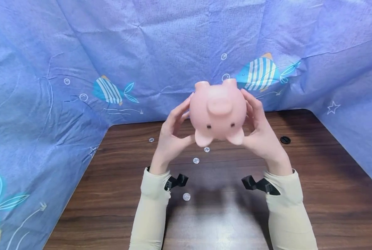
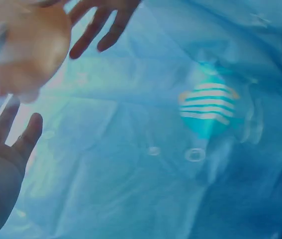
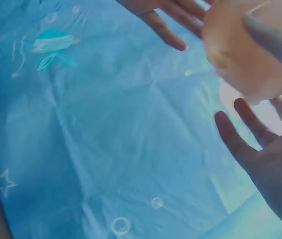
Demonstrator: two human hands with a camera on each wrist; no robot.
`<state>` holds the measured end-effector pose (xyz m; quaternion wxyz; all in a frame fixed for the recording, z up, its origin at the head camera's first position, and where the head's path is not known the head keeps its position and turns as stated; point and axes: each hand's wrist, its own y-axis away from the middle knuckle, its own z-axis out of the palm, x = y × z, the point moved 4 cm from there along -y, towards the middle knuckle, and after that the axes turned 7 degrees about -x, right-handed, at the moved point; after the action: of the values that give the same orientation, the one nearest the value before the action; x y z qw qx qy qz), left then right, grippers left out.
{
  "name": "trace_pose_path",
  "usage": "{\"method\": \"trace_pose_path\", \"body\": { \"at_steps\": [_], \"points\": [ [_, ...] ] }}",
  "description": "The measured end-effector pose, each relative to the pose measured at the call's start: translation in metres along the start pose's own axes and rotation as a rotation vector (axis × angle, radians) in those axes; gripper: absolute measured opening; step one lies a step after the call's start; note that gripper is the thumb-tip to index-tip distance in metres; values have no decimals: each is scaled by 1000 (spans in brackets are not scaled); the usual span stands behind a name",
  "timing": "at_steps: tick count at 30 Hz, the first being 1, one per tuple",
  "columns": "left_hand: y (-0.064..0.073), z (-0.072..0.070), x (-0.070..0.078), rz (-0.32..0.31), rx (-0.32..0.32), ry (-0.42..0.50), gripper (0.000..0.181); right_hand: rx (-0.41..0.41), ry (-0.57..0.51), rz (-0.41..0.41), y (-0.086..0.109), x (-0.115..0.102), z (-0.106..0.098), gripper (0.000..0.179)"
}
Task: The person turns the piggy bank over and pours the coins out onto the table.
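A pink piggy bank [image 1: 217, 111] is held up over the table, upside down, with its feet uppermost and its snout and eyes toward the head camera. On its left side my left hand [image 1: 169, 137] grips it, thumb low near one ear and fingers up along the side. Opposite, my right hand [image 1: 263, 139] grips the other side in the same way. Both wrist views show the piggy bank [image 2: 36, 47] blurred at an upper corner between the hands. Beneath it, several small shiny coins lie scattered, one coin [image 1: 186, 197] nearest me.
The dark wood table [image 1: 111, 194] carries a round black plug [image 1: 285, 140] at the back right. Another coin [image 1: 151, 140] lies far left. A blue cloth [image 1: 161, 41] printed with fish hangs behind and along both sides. Each wrist wears a black camera mount [image 1: 176, 181].
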<state>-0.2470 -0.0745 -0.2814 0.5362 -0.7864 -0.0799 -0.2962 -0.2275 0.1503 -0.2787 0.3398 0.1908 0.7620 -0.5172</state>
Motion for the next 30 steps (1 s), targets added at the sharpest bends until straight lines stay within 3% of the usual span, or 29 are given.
{"method": "trace_pose_path", "body": {
  "at_steps": [1,2,4,6,8,10,11,12,14,20,22,24,25,27,30],
  "points": [
    [0,-2,3,42,-11,-7,71,-10,1,-26,1,-1,1,99],
    [1,-4,1,43,-13,-15,70,-13,20,-25,0,1,2,99],
    [4,-6,-14,-66,-1,-5,72,-18,36,45,-3,19,1,101],
    [11,-6,-42,-282,37,20,70,-29,11,229,-4,48,0,102],
    [23,-2,-73,-579,57,61,68,-61,-24,466,1,81,-1,91],
    [38,6,-101,-862,22,94,65,-130,-26,696,10,113,0,80],
    [45,10,-111,-970,-9,95,65,-164,-20,792,16,125,0,77],
    [52,13,-119,-1054,-43,93,66,-194,-8,864,21,135,1,77],
    [59,18,-129,-1134,-93,87,69,-233,-21,939,27,147,3,81],
    [57,16,-129,-1116,-21,79,69,-182,-73,959,26,151,4,89],
    [54,14,-126,-1094,6,81,70,-174,-60,928,22,148,4,87],
    [48,13,-116,-1022,42,76,70,-148,-30,842,17,136,2,83],
    [42,11,-109,-952,64,71,70,-116,-23,776,13,127,1,81],
    [27,9,-88,-746,93,40,73,-39,-14,601,4,102,-1,85],
    [6,6,-44,-332,79,-38,88,45,-63,295,-3,53,-1,103]
  ]
}}
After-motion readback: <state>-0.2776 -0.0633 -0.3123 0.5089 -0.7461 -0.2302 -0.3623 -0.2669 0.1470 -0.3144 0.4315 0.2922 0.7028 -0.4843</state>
